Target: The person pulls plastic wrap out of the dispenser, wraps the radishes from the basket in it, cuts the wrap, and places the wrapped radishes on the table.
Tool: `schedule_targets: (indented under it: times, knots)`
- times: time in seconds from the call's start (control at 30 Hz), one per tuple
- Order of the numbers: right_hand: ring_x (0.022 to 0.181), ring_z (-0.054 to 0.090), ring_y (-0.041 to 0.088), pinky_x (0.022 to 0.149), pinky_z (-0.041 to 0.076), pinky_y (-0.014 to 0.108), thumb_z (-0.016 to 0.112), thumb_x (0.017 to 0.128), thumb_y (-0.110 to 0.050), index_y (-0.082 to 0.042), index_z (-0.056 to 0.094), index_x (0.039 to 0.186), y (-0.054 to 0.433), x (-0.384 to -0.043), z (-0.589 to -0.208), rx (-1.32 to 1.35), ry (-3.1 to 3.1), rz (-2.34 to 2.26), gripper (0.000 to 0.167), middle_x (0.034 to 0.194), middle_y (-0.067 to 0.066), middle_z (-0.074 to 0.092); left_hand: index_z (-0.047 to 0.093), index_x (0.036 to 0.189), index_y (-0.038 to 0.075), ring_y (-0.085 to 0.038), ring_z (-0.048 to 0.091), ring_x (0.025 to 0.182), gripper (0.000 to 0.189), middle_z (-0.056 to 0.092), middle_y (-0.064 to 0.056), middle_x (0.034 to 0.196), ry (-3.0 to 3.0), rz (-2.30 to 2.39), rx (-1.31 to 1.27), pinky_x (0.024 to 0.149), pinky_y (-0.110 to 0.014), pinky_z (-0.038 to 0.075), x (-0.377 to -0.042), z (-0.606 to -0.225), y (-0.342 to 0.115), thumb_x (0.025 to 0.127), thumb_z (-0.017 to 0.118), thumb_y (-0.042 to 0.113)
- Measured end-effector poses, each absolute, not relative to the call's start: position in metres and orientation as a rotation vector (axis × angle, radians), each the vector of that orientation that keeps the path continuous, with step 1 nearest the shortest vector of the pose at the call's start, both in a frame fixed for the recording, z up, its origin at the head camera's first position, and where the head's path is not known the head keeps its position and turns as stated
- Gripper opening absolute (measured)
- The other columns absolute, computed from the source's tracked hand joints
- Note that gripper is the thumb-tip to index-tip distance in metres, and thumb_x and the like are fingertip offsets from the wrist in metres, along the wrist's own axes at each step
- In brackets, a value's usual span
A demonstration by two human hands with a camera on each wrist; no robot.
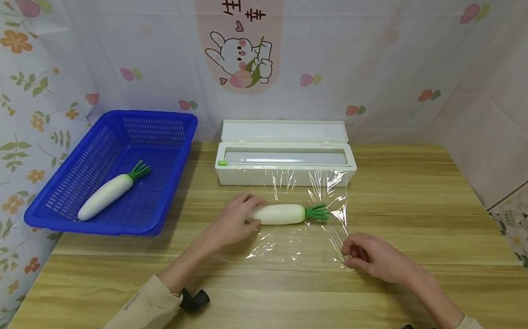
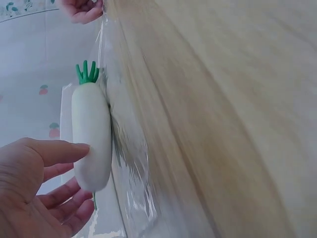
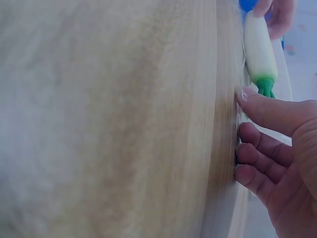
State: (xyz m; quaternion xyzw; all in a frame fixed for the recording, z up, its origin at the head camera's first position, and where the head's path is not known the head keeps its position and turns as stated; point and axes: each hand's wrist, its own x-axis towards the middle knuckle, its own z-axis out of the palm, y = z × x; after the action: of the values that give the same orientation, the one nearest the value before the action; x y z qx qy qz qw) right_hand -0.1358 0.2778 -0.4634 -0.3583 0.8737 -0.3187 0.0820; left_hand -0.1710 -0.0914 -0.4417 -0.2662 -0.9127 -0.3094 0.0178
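Observation:
In the head view my left hand (image 1: 234,221) grips the root end of a white radish (image 1: 281,214) with green leaf stubs (image 1: 317,212), which point right. The left wrist view has thumb and fingers on either side of the radish (image 2: 91,131). Beneath it, clear cling film (image 1: 277,246) stretches over the table from a white dispenser box (image 1: 287,178) with its lid raised. Thumb and fingertips of my right hand (image 1: 375,258) pinch the film's near right corner. Up close, the right wrist view puts the thumb (image 3: 267,110) on the film's edge.
A blue plastic basket (image 1: 177,174) stands at the left with a second white radish (image 1: 106,197) in it. Behind the wooden table (image 1: 271,325) hangs a patterned curtain (image 1: 153,17). A film roll (image 1: 285,159) lies in the box.

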Motion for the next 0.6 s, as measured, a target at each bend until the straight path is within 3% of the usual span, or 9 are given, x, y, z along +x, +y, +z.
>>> schedule_targets:
  times: [0.33, 0.6]
  knots:
    - [0.075, 0.049, 0.002, 0.062, 0.046, 0.023, 0.072, 0.095, -0.015, -0.018, 0.065, 0.093, 0.279, -0.136, -0.463, -1.097, 2.596, -0.933, 0.007, 0.087, -0.012, 0.056, 0.064, 0.124, -0.002, -0.033, 0.059, 0.11, 0.04, 0.063, -0.017, 0.117, -2.771, -1.089, -0.748, 0.096, -0.047, 0.05, -0.159, -0.44, -0.121, 0.086, 0.076, -0.001]
    - [0.072, 0.049, 0.001, 0.061, 0.045, 0.022, 0.076, 0.091, -0.025, -0.019, 0.064, 0.092, 0.279, -0.135, -0.464, -1.126, 2.592, -0.957, 0.013, 0.084, -0.013, 0.053, 0.068, 0.101, 0.0, -0.024, 0.062, 0.09, 0.017, 0.064, -0.008, 0.098, -2.839, -1.034, -0.801, 0.081, -0.038, 0.054, -0.147, -0.444, -0.139, 0.085, 0.076, 0.0]
